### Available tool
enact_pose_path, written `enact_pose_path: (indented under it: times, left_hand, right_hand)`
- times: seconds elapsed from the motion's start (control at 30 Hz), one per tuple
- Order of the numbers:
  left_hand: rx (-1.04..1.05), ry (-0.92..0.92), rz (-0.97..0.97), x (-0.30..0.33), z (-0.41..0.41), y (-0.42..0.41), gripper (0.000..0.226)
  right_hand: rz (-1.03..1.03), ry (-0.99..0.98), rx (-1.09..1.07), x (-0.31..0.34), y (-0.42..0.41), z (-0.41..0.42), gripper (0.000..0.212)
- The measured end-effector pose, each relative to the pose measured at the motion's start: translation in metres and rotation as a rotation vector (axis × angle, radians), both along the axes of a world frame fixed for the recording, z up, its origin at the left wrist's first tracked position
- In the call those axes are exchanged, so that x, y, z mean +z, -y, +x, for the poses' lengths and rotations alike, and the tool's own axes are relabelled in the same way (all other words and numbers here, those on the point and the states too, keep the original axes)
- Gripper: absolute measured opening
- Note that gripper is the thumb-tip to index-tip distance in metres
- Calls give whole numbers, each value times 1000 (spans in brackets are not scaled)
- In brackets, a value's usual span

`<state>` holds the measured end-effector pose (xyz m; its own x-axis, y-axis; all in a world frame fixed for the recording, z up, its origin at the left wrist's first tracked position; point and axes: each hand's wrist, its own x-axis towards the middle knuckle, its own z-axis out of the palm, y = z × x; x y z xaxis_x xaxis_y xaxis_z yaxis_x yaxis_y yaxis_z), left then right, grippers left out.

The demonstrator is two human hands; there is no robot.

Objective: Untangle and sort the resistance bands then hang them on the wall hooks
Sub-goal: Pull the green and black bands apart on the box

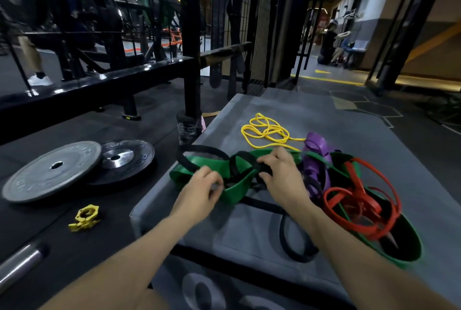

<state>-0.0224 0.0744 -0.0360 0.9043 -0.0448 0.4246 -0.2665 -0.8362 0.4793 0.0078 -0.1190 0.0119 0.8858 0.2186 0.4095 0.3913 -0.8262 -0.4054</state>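
A tangle of resistance bands lies on a grey padded box (249, 232). A wide green band (197, 165) runs through the pile, with a black band (199, 148) looped over it and trailing toward the front. My left hand (202, 188) pinches the edge of the green band where the black band crosses it. My right hand (280, 172) grips the black band on top of the green one. A purple band (318, 150) and red bands (359, 197) are knotted together at the right. A thin yellow band (267, 132) lies coiled behind them.
Two weight plates (52, 171) lie on the black floor at the left, beside a yellow barbell collar (84, 218) and a bar end (20, 262). A black rack frame (190, 35) stands behind the box. People are in the distance at the left and right.
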Motion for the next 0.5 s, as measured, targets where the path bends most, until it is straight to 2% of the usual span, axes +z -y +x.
enact_pose_path:
  times: [0.1,0.17,0.2,0.3,0.43,0.5]
  left_hand:
    - [-56,-50,156,-17,-3,1,34]
    - [-6,-56,254,-14,1,0,31]
    - [27,-56,230,-11,5,-2,29]
    - [120,-121,-4,11,19,-12,30]
    - [105,-263,-78,45,40,-21,24]
    - [104,-308,-198,62,47,-19,24]
  right_hand:
    - [0,-117,55,-7,0,-1,37]
    - [29,-105,94,-9,1,-3,40]
    - [42,-94,116,-9,1,-3,42]
    - [21,-78,136,-9,0,-3,40]
    - [-20,-126,162,-12,-7,2,21]
    - [-107,-183,204,-17,-18,5,29]
